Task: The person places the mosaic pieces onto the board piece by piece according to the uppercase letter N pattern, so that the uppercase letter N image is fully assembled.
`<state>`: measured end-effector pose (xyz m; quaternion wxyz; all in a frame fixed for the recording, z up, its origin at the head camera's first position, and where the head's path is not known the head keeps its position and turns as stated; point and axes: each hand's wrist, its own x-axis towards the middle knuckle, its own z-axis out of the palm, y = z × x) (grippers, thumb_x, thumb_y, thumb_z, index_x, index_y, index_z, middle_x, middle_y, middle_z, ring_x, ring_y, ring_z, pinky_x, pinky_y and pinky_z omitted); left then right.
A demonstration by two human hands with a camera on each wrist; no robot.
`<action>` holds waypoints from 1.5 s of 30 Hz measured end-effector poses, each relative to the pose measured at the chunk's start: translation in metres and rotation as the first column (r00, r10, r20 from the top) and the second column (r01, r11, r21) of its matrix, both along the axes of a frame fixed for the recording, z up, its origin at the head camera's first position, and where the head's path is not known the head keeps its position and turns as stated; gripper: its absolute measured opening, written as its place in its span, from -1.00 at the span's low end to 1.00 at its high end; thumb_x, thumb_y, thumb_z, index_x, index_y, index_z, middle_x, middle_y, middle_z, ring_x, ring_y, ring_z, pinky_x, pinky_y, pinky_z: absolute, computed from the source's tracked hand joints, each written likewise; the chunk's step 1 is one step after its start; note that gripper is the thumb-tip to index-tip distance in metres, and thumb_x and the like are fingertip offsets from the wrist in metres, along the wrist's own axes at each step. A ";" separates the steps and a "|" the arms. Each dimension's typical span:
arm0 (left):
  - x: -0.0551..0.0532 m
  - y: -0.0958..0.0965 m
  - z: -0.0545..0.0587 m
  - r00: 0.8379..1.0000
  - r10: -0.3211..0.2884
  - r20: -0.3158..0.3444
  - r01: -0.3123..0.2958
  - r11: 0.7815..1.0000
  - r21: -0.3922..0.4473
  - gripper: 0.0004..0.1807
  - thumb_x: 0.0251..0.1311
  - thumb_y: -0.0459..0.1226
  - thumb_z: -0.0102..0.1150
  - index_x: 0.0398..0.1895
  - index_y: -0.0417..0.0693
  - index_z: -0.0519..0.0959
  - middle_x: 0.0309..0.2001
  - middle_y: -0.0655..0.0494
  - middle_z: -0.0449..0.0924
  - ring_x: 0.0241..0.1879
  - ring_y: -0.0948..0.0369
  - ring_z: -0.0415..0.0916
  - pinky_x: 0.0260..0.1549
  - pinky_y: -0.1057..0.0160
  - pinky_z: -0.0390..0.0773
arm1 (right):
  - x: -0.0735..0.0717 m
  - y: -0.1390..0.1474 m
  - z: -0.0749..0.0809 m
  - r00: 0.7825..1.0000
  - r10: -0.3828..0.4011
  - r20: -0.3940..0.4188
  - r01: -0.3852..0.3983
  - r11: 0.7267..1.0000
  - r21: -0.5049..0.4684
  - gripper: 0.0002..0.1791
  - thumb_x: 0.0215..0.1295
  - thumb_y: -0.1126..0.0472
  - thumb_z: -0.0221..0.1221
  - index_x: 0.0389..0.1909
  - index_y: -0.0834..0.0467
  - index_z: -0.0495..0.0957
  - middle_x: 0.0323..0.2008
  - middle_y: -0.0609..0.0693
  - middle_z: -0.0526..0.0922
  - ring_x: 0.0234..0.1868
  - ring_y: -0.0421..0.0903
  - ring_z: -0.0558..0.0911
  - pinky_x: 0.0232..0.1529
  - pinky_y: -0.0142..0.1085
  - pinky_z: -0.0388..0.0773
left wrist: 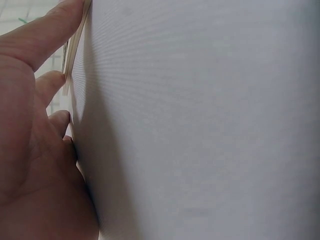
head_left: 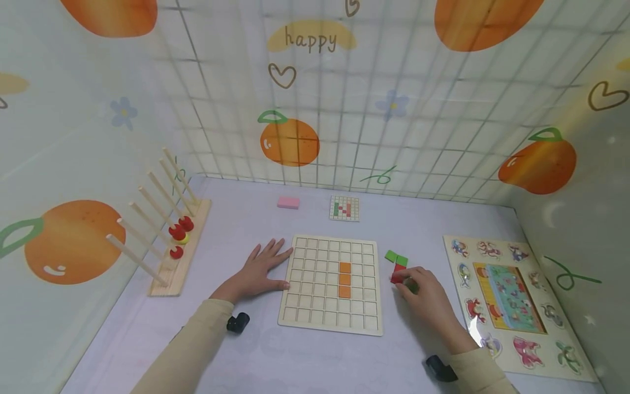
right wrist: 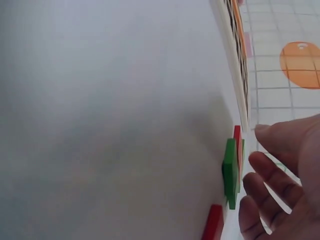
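Note:
A wooden grid board (head_left: 315, 314) lies flat, with a column of orange tiles (head_left: 345, 280) in its cells. My left hand (head_left: 258, 272) rests on the table with spread fingers, its thumb and index finger touching the board's left edge; the left wrist view also shows this hand (left wrist: 30, 130). Right of the board, my right hand (head_left: 428, 298) is over a small cluster of tiles. Green tiles (head_left: 396, 257) and a red tile (head_left: 397, 272) show there. In the right wrist view, its loosely bent fingers (right wrist: 270, 175) appear apart from a green tile (right wrist: 230, 172) and a red tile (right wrist: 214, 222).
A small pattern card (head_left: 344, 209) and a pink block (head_left: 288, 203) lie behind the board. At left stands a wooden peg rack (head_left: 189, 260) with red and yellow beads. A sea-animal puzzle board (head_left: 458, 284) lies at right. Printed curtains enclose the table.

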<state>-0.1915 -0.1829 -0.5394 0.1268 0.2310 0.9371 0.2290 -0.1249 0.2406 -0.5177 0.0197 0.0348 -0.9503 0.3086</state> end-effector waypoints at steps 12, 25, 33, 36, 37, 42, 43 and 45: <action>0.001 0.002 0.001 1.000 -0.002 -0.010 0.002 1.000 0.002 0.06 0.13 0.30 0.29 0.63 0.17 0.10 0.66 0.05 -0.22 0.63 -0.01 -0.38 0.54 -0.15 -0.45 | -0.007 0.003 -0.004 0.999 -0.017 0.046 0.016 0.999 0.032 -0.65 0.28 0.23 0.39 0.09 0.10 0.67 0.03 0.07 0.66 -0.05 0.04 0.48 -0.09 -0.11 0.52; 0.002 0.002 0.004 1.000 -0.006 -0.010 0.006 1.000 0.007 0.05 0.14 0.30 0.28 0.63 0.16 0.12 0.66 0.04 -0.21 0.63 -0.01 -0.39 0.54 -0.16 -0.45 | -0.005 -0.007 -0.003 0.998 0.023 0.063 -0.024 1.000 0.013 -0.63 0.21 0.34 0.40 0.06 0.11 0.70 -0.11 -0.01 0.66 -0.14 -0.02 0.46 -0.17 -0.18 0.48; 0.002 0.001 0.005 1.000 -0.005 -0.007 0.005 1.000 0.002 0.06 0.14 0.30 0.28 0.63 0.17 0.11 0.66 0.04 -0.21 0.63 -0.01 -0.39 0.54 -0.15 -0.45 | -0.004 -0.010 0.000 0.996 0.020 0.088 -0.024 0.998 0.049 -0.64 0.22 0.31 0.40 0.05 0.08 0.71 -0.15 -0.01 0.59 -0.14 -0.01 0.44 -0.22 -0.22 0.46; 0.002 0.001 0.004 1.000 -0.005 -0.006 0.005 1.000 0.007 0.06 0.13 0.30 0.28 0.63 0.16 0.12 0.66 0.03 -0.21 0.63 -0.02 -0.38 0.53 -0.16 -0.45 | -0.004 -0.010 -0.001 0.995 0.030 0.090 -0.036 0.998 0.057 -0.65 0.22 0.30 0.40 0.04 0.04 0.70 -0.22 -0.04 0.59 -0.17 -0.02 0.43 -0.26 -0.22 0.43; 0.002 0.001 0.004 1.000 -0.006 -0.007 0.006 1.000 0.009 0.06 0.13 0.30 0.28 0.63 0.15 0.12 0.66 0.03 -0.20 0.62 -0.02 -0.38 0.53 -0.17 -0.45 | -0.004 -0.010 -0.001 0.995 0.035 0.090 -0.040 0.997 0.060 -0.65 0.23 0.30 0.40 0.04 0.02 0.69 -0.24 -0.05 0.59 -0.18 -0.03 0.43 -0.27 -0.22 0.43; 0.002 0.000 0.003 1.000 -0.008 -0.008 0.008 1.000 0.007 0.06 0.14 0.30 0.29 0.63 0.16 0.10 0.66 0.04 -0.22 0.63 -0.02 -0.39 0.53 -0.16 -0.45 | -0.004 -0.010 -0.002 0.995 0.047 0.091 -0.053 0.997 0.062 -0.64 0.23 0.30 0.40 0.04 -0.03 0.68 -0.24 -0.07 0.65 -0.21 -0.05 0.46 -0.24 -0.22 0.47; 0.002 0.000 0.003 1.000 -0.009 -0.005 0.009 1.000 0.007 0.06 0.14 0.30 0.29 0.63 0.16 0.10 0.66 0.04 -0.22 0.63 -0.01 -0.39 0.53 -0.16 -0.46 | -0.004 -0.011 -0.003 0.995 0.045 0.093 -0.051 0.997 0.060 -0.64 0.24 0.29 0.40 0.04 -0.03 0.67 -0.24 -0.07 0.66 -0.21 -0.05 0.47 -0.24 -0.22 0.48; 0.001 0.000 0.003 1.000 -0.010 -0.004 0.010 1.000 0.005 0.07 0.13 0.29 0.29 0.63 0.17 0.09 0.66 0.04 -0.23 0.63 -0.01 -0.40 0.53 -0.15 -0.46 | -0.004 -0.011 -0.003 0.994 0.042 0.099 -0.047 0.997 0.054 -0.65 0.26 0.29 0.39 0.04 -0.05 0.67 -0.23 -0.07 0.67 -0.22 -0.06 0.47 -0.25 -0.23 0.48</action>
